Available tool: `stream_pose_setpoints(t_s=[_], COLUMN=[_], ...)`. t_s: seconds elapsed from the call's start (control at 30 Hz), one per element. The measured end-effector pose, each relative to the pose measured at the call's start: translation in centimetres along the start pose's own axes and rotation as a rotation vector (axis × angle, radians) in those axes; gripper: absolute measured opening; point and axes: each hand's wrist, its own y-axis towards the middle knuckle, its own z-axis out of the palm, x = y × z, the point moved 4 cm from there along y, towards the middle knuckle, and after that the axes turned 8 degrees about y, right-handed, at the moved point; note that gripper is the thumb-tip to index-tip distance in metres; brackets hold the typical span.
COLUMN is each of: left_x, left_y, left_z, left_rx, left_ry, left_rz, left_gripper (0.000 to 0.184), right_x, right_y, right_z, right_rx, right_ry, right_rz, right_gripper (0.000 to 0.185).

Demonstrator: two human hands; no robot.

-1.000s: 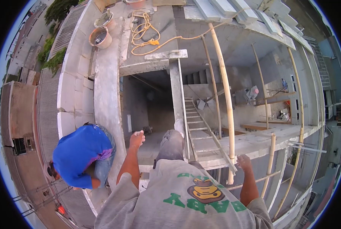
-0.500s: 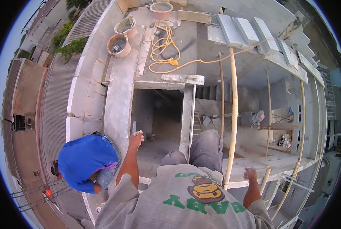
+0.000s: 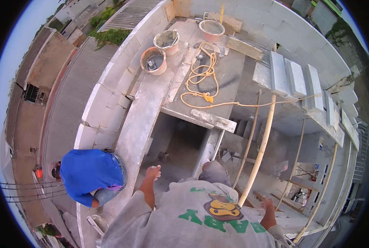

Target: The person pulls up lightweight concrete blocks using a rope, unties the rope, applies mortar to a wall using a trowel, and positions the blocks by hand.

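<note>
My left hand hangs over the dark opening in the floor, its fingers curled together with nothing visible in them. Out to the right is my right hand, above the lower floor area near a bamboo pole. Its fingers are loosely apart, and I see nothing in it. Below me a narrow concrete beam runs along the right side of the opening. My bent knee shows over it. Neither hand appears to touch anything.
A person in a blue shirt crouches at left on the wall-side ledge. Ahead are a yellow rope, a bucket beside two others, and pale blocks on a slab. Several bamboo poles stand over the drop at right.
The view has turned left and moved forward, so the buckets and rope sit further right. My right hand has risen slightly and its fingers have loosened. The other person stays crouched.
</note>
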Motion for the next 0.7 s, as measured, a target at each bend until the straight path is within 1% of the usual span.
stream_pose_setpoints(t_s=[0.03,0.07,0.1,0.13,0.17,0.2,0.27,0.33,0.37,0.4,0.43,0.5,0.53,0.57,0.63,0.67,0.7], left_x=[-1.9,-4.6,-6.7,-9.6,-12.7,-16.0,-21.9,-25.3,-25.9,-25.7,-25.4,-23.9,-23.2,-22.9,-23.4,-24.0,-24.4], left_y=[-0.5,-0.2,1.4,1.4,0.6,-0.6,-3.9,-5.1,-4.8,-4.0,-2.9,0.1,0.8,1.6,2.3,3.3,4.3], left_z=[-0.1,-0.2,-0.3,-0.4,-0.4,-1.0,-1.6,-2.2,-2.3,-2.3,-2.3,-2.0,-2.0,-1.8,-1.4,-1.0,-0.7], left_rx=[0.002,0.003,0.055,0.015,-0.025,-0.068,-0.104,-0.135,-0.139,-0.147,-0.152,-0.174,-0.179,-0.179,-0.184,-0.175,-0.163], left_ry=[0.039,0.066,0.056,-0.079,-0.218,-0.225,-0.299,-0.351,-0.335,-0.321,-0.307,-0.320,-0.349,-0.378,-0.422,-0.402,-0.376], left_rz=[0.007,0.032,0.115,0.215,0.305,0.349,0.380,0.423,0.437,0.402,0.368,0.316,0.240,0.164,0.049,-0.005,-0.060], left_gripper=[0.031,0.031,0.032,0.032,0.033,0.033,0.034,0.036,0.036,0.036,0.036,0.033,0.032,0.031,0.029,0.032,0.034], right_x=[3.3,6.9,11.2,14.9,18.0,21.5,29.4,37.7,40.2,42.4,46.4,50.7,52.5,53.7,55.8,56.7,57.8], right_y=[1.1,2.5,2.1,1.9,3.8,5.7,7.9,7.6,10.5,13.7,8.6,6.0,5.6,5.4,5.5,5.7,5.1], right_z=[-0.2,0.4,1.3,1.5,1.7,2.5,5.1,8.4,9.7,11.0,13.2,16.5,18.0,19.5,22.6,23.9,25.1], right_rx=[0.027,0.017,0.004,-0.014,0.057,0.129,0.137,0.201,0.296,0.389,0.263,0.313,0.333,0.357,0.394,0.406,0.426], right_ry=[0.008,-0.011,-0.036,-0.073,-0.139,-0.203,-0.235,-0.180,-0.106,-0.032,-0.139,-0.152,-0.158,-0.165,-0.253,-0.294,-0.327], right_rz=[0.032,-0.013,-0.055,-0.092,-0.135,-0.182,-0.277,-0.420,-0.433,-0.440,-0.656,-0.700,-0.726,-0.693,-0.685,-0.671,-0.703], right_gripper=[0.028,0.028,0.027,0.027,0.029,0.031,0.028,0.025,0.024,0.022,0.018,0.018,0.017,0.018,0.019,0.019,0.019])
